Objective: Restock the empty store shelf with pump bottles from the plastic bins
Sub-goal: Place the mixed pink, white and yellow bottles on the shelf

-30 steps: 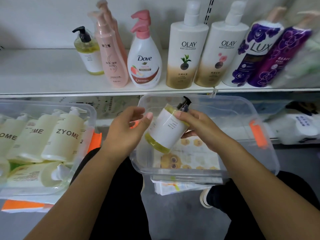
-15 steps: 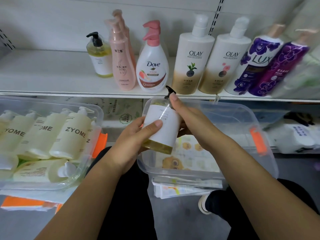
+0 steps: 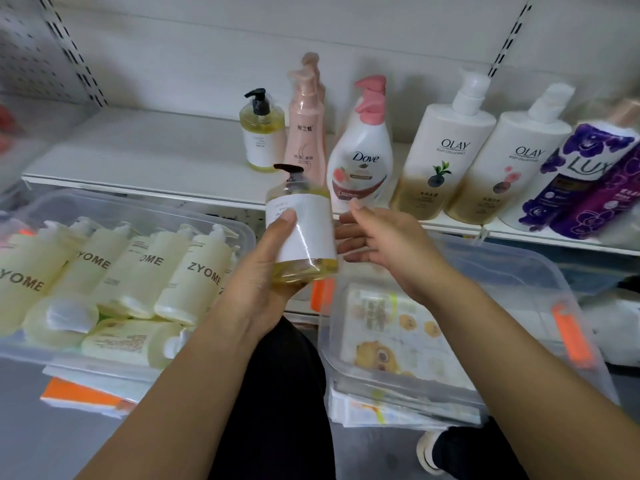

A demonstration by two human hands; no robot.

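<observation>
My left hand (image 3: 266, 271) grips a clear pump bottle (image 3: 308, 233) of yellow liquid with a white label and a black pump, held upright just below the shelf's front edge (image 3: 138, 187). My right hand (image 3: 384, 240) hovers right beside the bottle with fingers spread, holding nothing. A matching yellow bottle (image 3: 261, 133) stands on the shelf, left of two pink bottles (image 3: 306, 133), a Dove bottle (image 3: 362, 157), two Olay bottles (image 3: 440, 154) and purple Lux bottles (image 3: 571, 178).
At the left, a clear plastic bin (image 3: 239, 233) holds several cream ZYOME pump bottles (image 3: 197, 271). On the right, a clear bin (image 3: 540, 282) shows only printed paper under its bottom. The shelf's left half (image 3: 131, 147) is bare. My dark-clad knees are below.
The bottle has risen from the right bin toward the shelf and now stands upright. My right hand has let go of its pump; only my left hand holds it.
</observation>
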